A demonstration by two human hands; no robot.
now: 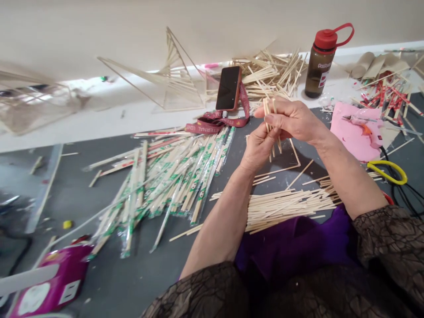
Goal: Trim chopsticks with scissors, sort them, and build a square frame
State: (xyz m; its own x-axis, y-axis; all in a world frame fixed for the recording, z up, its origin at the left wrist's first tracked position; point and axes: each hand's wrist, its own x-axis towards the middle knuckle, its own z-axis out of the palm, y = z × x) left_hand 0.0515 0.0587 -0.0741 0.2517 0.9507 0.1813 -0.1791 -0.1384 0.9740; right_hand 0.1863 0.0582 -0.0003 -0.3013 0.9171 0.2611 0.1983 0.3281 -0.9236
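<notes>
Both my hands are raised together over the dark mat, closed around a few short wooden sticks (pixel 267 115) held roughly upright. My left hand (pixel 258 148) grips their lower part, and my right hand (pixel 293 119) pinches them higher up with thumb and fingers. The exact number of sticks is hidden by the fingers. Below the hands lies a joined pair of sticks (pixel 296 152) forming a corner. Nearer to me, a spread of loose bare sticks (pixel 288 207) lies close to my body. Left of my forearm is a heap of wrapped chopsticks (pixel 179 176) in clear and green packaging.
A phone (pixel 228 88) with a red lanyard (pixel 212 121), a stick pile (pixel 271 73) and a red-capped bottle (pixel 319 64) stand at the back. Right are a glue gun (pixel 364 126) on pink foam (pixel 344 117) and yellow-handled scissors (pixel 387 171). Stick frames (pixel 172 75) stand back left.
</notes>
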